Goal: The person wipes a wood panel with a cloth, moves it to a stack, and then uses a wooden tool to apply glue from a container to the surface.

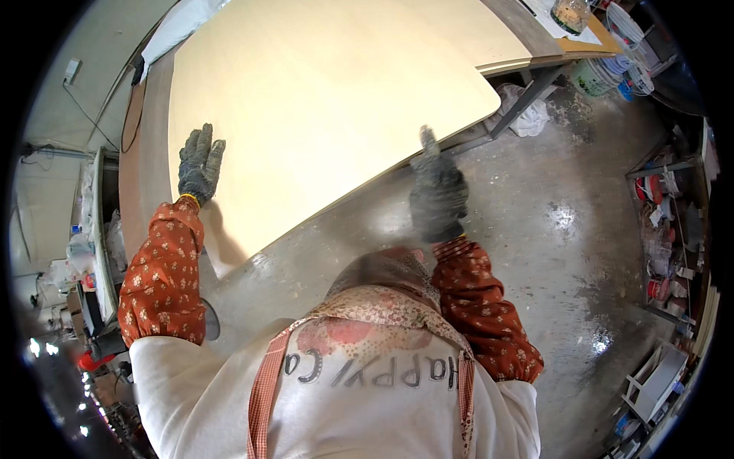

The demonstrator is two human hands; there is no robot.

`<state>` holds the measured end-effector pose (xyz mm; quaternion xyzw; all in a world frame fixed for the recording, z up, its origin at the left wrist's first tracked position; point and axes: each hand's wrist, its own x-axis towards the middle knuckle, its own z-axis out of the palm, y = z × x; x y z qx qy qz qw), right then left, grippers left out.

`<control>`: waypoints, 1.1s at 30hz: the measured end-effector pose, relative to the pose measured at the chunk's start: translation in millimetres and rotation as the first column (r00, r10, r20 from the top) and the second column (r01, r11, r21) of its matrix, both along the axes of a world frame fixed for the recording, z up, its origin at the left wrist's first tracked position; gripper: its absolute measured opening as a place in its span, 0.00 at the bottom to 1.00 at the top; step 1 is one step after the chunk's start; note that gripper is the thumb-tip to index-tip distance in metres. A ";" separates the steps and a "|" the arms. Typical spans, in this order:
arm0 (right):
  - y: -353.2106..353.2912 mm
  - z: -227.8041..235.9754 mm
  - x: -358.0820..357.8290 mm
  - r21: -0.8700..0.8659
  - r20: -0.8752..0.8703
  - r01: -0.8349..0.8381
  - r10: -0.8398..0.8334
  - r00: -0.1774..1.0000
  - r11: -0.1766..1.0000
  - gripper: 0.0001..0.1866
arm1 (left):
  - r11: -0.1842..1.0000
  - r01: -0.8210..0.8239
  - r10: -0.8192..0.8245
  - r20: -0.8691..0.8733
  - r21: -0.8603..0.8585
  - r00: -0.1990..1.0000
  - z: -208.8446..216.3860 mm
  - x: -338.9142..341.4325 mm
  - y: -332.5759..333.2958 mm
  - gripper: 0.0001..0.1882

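Head view. Large cream panel (329,99) lying flat on the table (157,99), just inside the table's left edge, with a near overhang above the floor (535,206) and a rounded corner toward the right. Left hand (200,164), gloved: palm down on the panel's left margin, fingers extended and slightly parted, holding nothing. Right hand (440,187), gloved: blurred at the panel's near edge, one digit reaching across it; impossible to tell whether touching or gripping.

For good control, press evenly with the left palm, support the overhang from beneath, and avoid leaning on the unsupported corner, likely to flex or tip.

At the table's far right corner, clear jar (569,15) with unidentifiable contents. Beyond the table's right edge, translucent bucket (592,78), contents unclear. Beneath that edge, white plastic bag (529,120), contents hidden.
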<state>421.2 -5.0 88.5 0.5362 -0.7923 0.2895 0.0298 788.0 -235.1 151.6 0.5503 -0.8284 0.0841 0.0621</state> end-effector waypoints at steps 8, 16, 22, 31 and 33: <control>11.5 -13.3 64.5 0.313 0.200 -0.617 0.585 0.786 0.722 0.25 | 1.000 0.003 -0.002 -0.021 0.027 1.000 -0.1 0.3 4.5 0.30; 16.8 4.4 18.1 -0.115 0.222 -0.098 0.121 0.967 0.989 0.27 | 1.000 0.019 -0.019 0.005 0.010 1.000 -5.3 -7.7 14.8 0.29; 21.5 -56.9 128.4 -0.341 -0.010 -0.463 0.489 0.872 0.818 0.23 | 0.999 0.033 -0.034 0.006 0.041 0.999 -11.2 -21.2 23.6 0.32; -8.8 -89.9 108.4 -0.371 0.870 0.193 0.267 0.414 0.908 0.24 | 0.997 0.077 -0.076 0.027 -0.011 0.997 -16.4 -20.4 14.3 0.34; 1.0 -79.8 166.8 -0.463 0.436 -0.025 0.253 0.864 0.886 0.26 | 0.993 0.110 -0.109 0.032 -0.048 0.994 -15.1 -24.3 16.2 0.34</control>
